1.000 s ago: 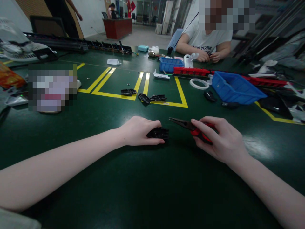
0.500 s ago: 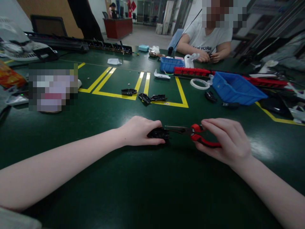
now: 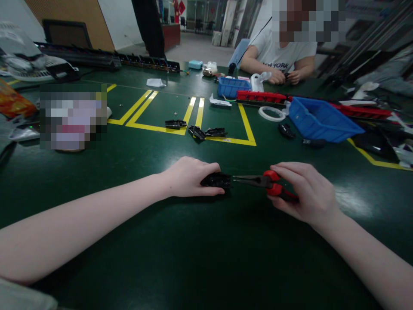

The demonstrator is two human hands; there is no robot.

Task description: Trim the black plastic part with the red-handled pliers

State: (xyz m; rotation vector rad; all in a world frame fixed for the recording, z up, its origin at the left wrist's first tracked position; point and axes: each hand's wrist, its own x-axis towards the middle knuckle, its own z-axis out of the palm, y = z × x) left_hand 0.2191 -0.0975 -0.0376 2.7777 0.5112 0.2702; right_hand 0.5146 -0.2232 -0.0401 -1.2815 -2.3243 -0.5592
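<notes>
My left hand (image 3: 190, 177) grips a black plastic part (image 3: 217, 180) between thumb and fingers, low over the green table (image 3: 180, 249). My right hand (image 3: 306, 189) is closed around the handles of red-handled long-nose pliers (image 3: 258, 181). The pliers point left, and their tips are just right of the black part, with a small gap between. Beyond my hands lie three similar black parts, one at the left (image 3: 176, 124), one in the middle (image 3: 196, 132) and one at the right (image 3: 216, 132), near yellow tape lines.
A large blue bin (image 3: 325, 120), a white tape roll (image 3: 271, 113) and a black piece (image 3: 285, 131) are at the right. Behind them are a small blue basket (image 3: 232, 88) and a long red strip (image 3: 261, 97). A person (image 3: 279, 60) sits across the table.
The pliers have drawn slightly right, away from the black part, and turned a little in my right hand. My left hand stays nearly where it was. A dark figure in the background has shifted right.
</notes>
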